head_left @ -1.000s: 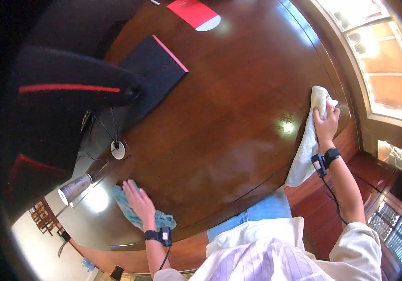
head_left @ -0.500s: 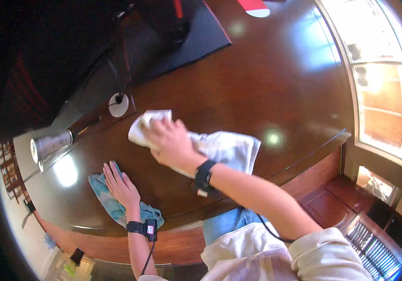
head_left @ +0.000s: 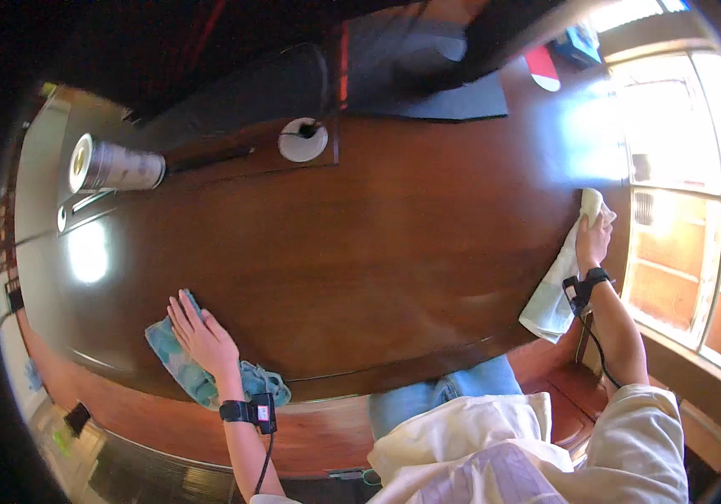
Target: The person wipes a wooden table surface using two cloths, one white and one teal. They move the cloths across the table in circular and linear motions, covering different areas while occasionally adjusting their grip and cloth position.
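Note:
My left hand [head_left: 209,343] lies flat, fingers stretched out, on a crumpled blue patterned cloth [head_left: 258,382] near the front left edge of the glossy brown wooden table [head_left: 394,252]. Far to the right, by the window side of the tabletop, my right hand [head_left: 593,242] is closed round the upper part of a white cloth [head_left: 552,301]. That cloth is bunched at my fingers, and its length trails down toward the table's front edge. Each wrist wears a black strap with a small device and a cable.
A printed cylindrical canister [head_left: 125,165] lies on its side at the back left. Right of it sits a white round disc [head_left: 300,147] with a dark cable. A dark mat [head_left: 482,99] and a red-and-white object [head_left: 543,69] occupy the back; a window [head_left: 671,252] borders the right.
My right hand has swept from the middle of the table to its right side, taking the white cloth along. The left hand stays on the blue cloth. The head view has turned somewhat.

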{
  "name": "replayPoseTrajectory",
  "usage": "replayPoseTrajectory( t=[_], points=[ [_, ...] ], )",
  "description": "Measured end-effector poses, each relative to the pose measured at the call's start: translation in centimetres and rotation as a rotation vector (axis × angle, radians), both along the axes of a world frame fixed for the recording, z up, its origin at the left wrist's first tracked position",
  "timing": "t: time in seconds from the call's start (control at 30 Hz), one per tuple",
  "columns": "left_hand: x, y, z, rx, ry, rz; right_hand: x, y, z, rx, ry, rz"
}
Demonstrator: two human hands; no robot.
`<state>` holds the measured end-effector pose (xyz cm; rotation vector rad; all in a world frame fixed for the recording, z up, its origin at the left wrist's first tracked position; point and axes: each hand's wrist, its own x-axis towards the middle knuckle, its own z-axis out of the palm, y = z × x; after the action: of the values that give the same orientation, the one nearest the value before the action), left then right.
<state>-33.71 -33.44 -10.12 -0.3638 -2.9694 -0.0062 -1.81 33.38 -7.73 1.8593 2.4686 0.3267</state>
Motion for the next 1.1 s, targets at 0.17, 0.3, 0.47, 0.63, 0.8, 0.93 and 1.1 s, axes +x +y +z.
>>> replayPoseTrajectory(
  t=[0.17,0.3,0.47,0.63,0.8,0.93,1.1],
  points=[
    [0.1,0.6,0.3,0.008,0.011,0.022,-13.4,-7.7,0.6,-0.079,0.213,0.269],
    [0.0,1.1,0.9,0.069,0.023,0.041,-23.7,-25.1,1.8,-0.165,0.318,1.091],
    [-0.1,1.2,1.1,0.064,0.034,0.043,-26.8,-36.7,1.3,-0.565,0.494,1.182],
    [-0.1,0.9,0.8,0.076,0.01,0.048,-19.4,-22.6,0.8,-0.632,0.082,0.824],
    [-0.1,0.9,0.7,0.076,0.02,0.048,-11.2,-4.5,7.2,-0.318,-0.223,0.289],
    [-0.1,1.0,0.8,0.077,0.026,0.049,-9.5,-5.6,4.2,-0.184,-0.165,0.455],
    [0.0,1.1,0.8,0.057,0.013,0.051,-11.0,-9.7,4.3,-0.339,-0.267,0.71]
  ],
)
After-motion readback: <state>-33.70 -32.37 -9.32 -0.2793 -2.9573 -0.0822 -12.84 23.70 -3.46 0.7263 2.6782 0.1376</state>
